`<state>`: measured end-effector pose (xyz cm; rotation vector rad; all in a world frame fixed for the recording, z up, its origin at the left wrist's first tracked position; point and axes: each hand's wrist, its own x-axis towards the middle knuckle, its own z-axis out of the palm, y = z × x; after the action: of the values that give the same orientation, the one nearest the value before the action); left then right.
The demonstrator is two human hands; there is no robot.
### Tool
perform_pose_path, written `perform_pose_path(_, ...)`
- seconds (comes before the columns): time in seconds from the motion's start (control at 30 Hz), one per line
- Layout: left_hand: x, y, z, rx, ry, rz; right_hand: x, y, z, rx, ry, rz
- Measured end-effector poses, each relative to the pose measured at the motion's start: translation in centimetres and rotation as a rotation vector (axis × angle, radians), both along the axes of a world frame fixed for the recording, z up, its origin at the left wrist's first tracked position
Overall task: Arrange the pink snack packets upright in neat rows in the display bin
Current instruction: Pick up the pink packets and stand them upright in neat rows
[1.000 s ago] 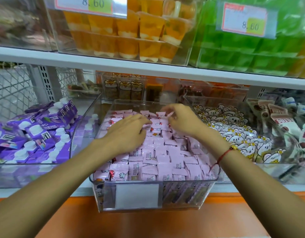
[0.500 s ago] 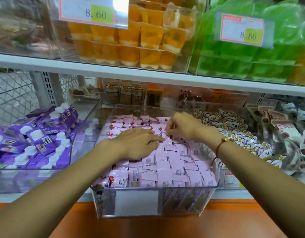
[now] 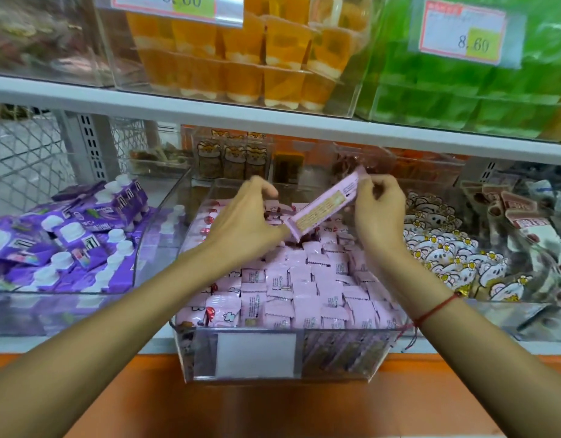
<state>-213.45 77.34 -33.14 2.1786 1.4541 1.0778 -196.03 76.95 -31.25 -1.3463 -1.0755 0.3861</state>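
Hands in view: two, both over the far half of the display bin [image 3: 274,361].
Long pink packet [image 3: 325,206]: one, held tilted above the rows, low end near-left, high end far-right.
Right hand [image 3: 378,213]: grip closed to a pinch; fingertips curl round the high end of the long packet.
Left hand [image 3: 246,221]: fingers bent, thumb side at the low end of the long packet; whether it holds that end cannot be told.
Pink snack packets [image 3: 299,294]: too many to count; they stand upright in close rows and fill the near part of the bin to its front wall.
Far-left corner of bin: packets there lie looser, red print showing.
Bin edges: clear walls; the front wall carries one blank white label and overhangs the orange ledge [image 3: 273,406].
Neighbours: purple pouches [image 3: 67,245] in the bin to the left, white cartoon packets [image 3: 446,257] to the right.
Overhead: white shelf [image 3: 273,113] runs above the bins.
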Motion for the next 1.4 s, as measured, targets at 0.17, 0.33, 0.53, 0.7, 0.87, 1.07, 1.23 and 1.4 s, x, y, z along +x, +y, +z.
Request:
perform_pose_path(0.17,0.0,-1.2,0.1,0.156,-0.072,-0.194,-0.9,-1.1,-0.1,-0.108,0.283,0.218)
perform_pose_path(0.33,-0.2,-0.3,0.7,-0.268,-0.410,-0.201,-1.0,-2.3,0.5,-0.072,0.018,0.252)
perform_pose_path(0.53,-0.7,0.2,1.1,-0.639,-0.481,-0.193,-0.7,-3.3,0.4,0.028,-0.904,0.381)
perform_pose_path(0.7,-0.9,-0.1,1.1,-0.546,-0.480,-0.147,-1.2,-3.6,0.2,-0.044,-0.725,0.504)
perform_pose_path(0.87,-0.6,-0.8,1.7,-0.464,-0.631,-0.172,-1.1,-3.5,0.6,-0.112,-0.499,0.565)
perform_pose_path(1.07,-0.1,-1.1,1.3,-0.272,-0.601,-0.138,-0.7,-3.3,0.0,-0.112,-0.459,0.599)
perform_pose_path(1.23,0.7,-1.2,1.3,-0.202,-0.610,-0.187,-0.5,-3.2,0.1,-0.017,-0.484,0.598)
perform_pose_path(1.4,0.3,0.0,0.6,-0.153,-0.537,-0.142,-0.1,-2.6,0.0,-0.039,-0.232,0.517)
